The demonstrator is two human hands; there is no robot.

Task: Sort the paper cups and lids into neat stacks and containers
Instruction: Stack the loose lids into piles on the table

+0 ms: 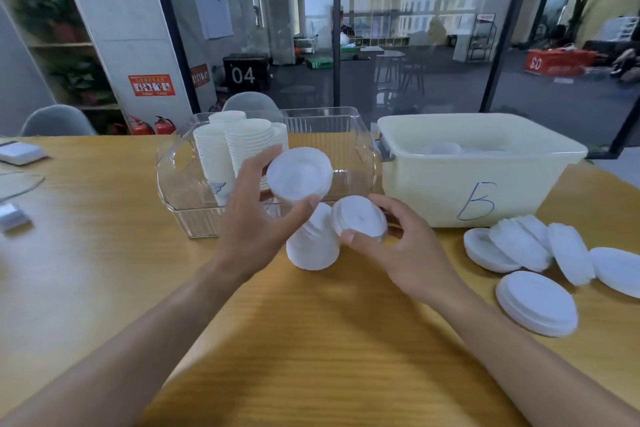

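Our left hand [252, 218] pinches a white lid [299, 174] between thumb and fingers, held up in front of the clear bin [360, 135] of stacked cups [239, 146]. Our right hand [401, 246] grips a smaller lid [358, 217] beside a short stack of cups [313, 243] lying on the table [311, 340]. More lids [526, 253] lie loose near the cream tub [478, 180].

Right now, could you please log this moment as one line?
left hand holds lidded cup | right hand holds lid | cups stacked in clear bin
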